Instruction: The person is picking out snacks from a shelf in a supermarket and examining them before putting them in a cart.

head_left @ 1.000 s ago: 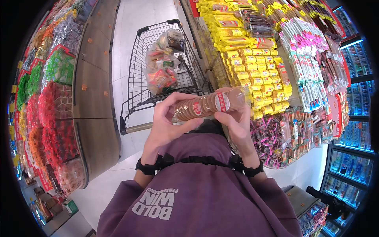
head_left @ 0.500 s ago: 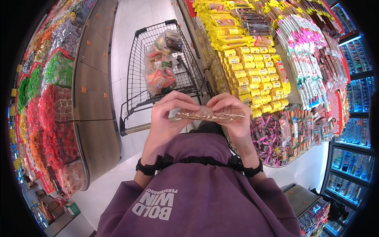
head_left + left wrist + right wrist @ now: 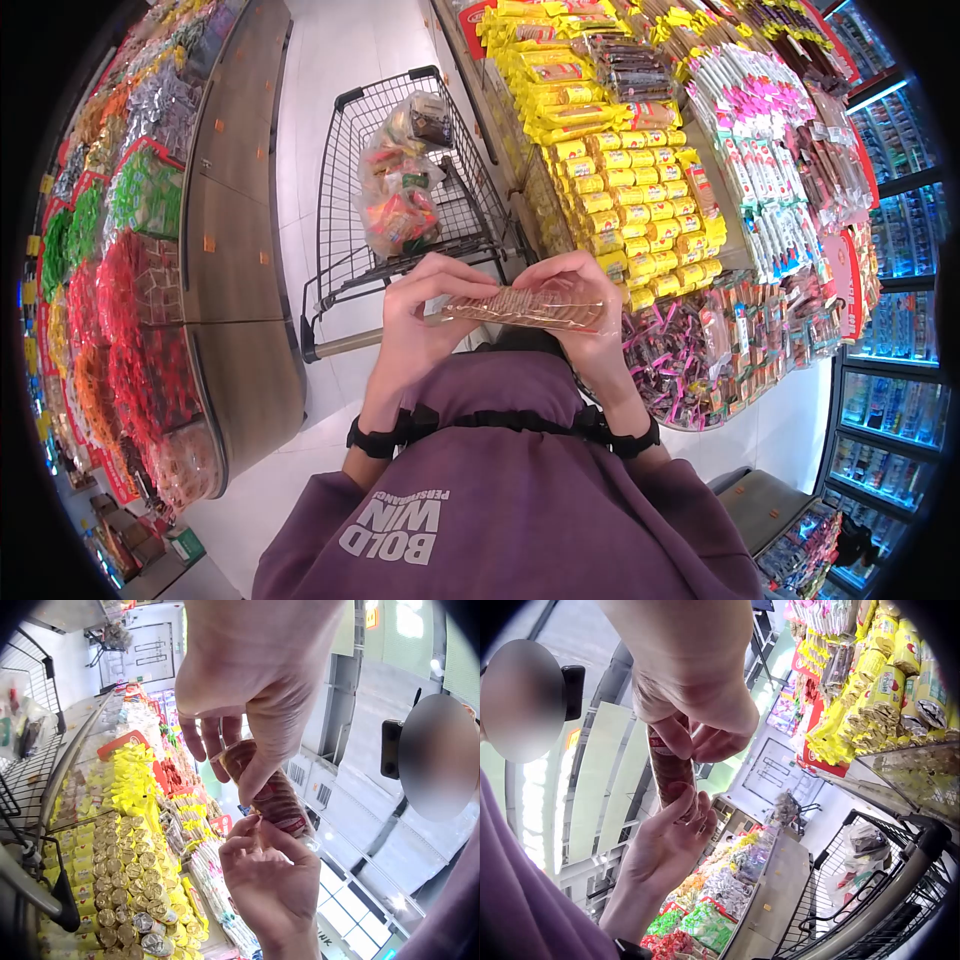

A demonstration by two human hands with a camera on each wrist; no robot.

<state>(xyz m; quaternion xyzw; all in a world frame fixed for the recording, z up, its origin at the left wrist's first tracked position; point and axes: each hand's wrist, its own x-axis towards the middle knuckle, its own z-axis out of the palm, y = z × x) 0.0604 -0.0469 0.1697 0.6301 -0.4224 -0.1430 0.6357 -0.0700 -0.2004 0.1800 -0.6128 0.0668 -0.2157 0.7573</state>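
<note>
A long clear-wrapped pack of round brown slices (image 3: 530, 309) is held level across the front of the body in the head view. My left hand (image 3: 425, 312) grips one end and my right hand (image 3: 590, 325) the other, fingers along the far side and thumbs on the near side. In the left wrist view, red labels show on the pack (image 3: 279, 796), and the right hand's (image 3: 270, 889) fingertips pinch it near its lower end. The right wrist view also shows the pack (image 3: 673, 769) between both hands.
Ahead stands a wire shopping cart (image 3: 340, 347) holding a clear bag of packaged goods (image 3: 400, 205). Right of it, a display carries yellow packs (image 3: 640, 200) and wrapped sticks (image 3: 760, 165). Bagged sweets (image 3: 150, 310) fill a wooden counter (image 3: 245, 350) on the left. Lit coolers (image 3: 895, 330) line the far right.
Both hands have turned the pack, so its labelled front has gone from facing the head camera to showing a narrow side. The hands have dropped slightly in the view and keep their hold.
</note>
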